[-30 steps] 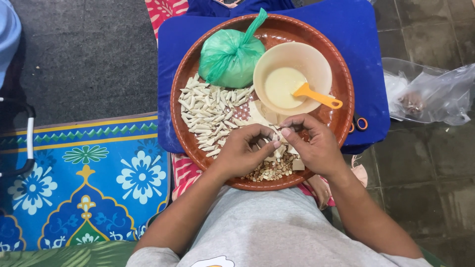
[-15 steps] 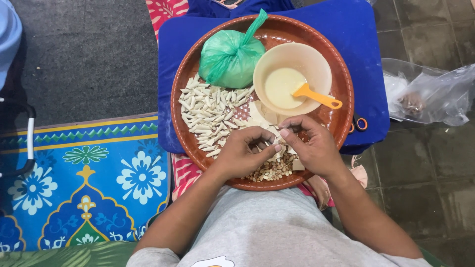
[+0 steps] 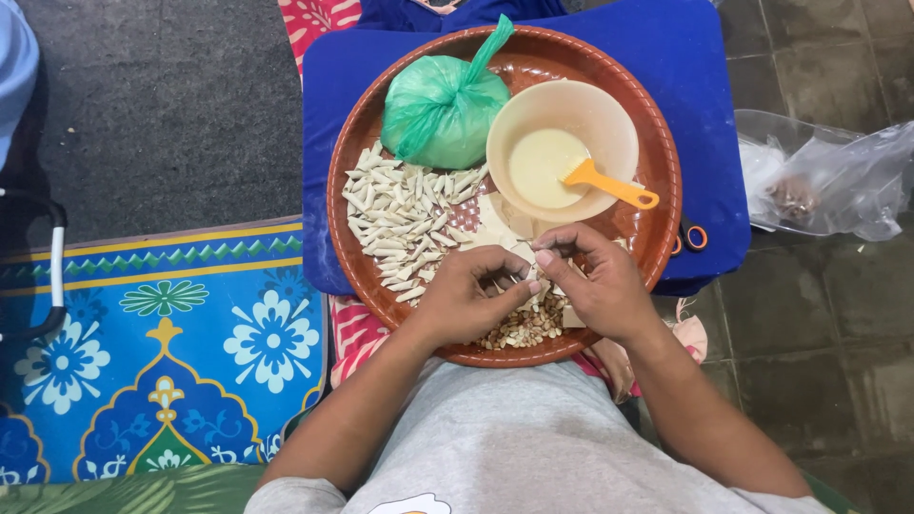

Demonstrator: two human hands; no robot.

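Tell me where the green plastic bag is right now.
In the head view, the green plastic bag sits at the far side of the round brown tray, just left of the cream bowl and beyond the pile of small rolled pieces.

A blue cushion carries a round brown tray; it rests on the tiled floor beside a patterned mat.

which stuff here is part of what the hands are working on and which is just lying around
In use: left hand, right hand, small wrapper piece, peanuts, rolled pieces, paste bowl, round tray.
Lying about: green bag, clear plastic bag, scissors.
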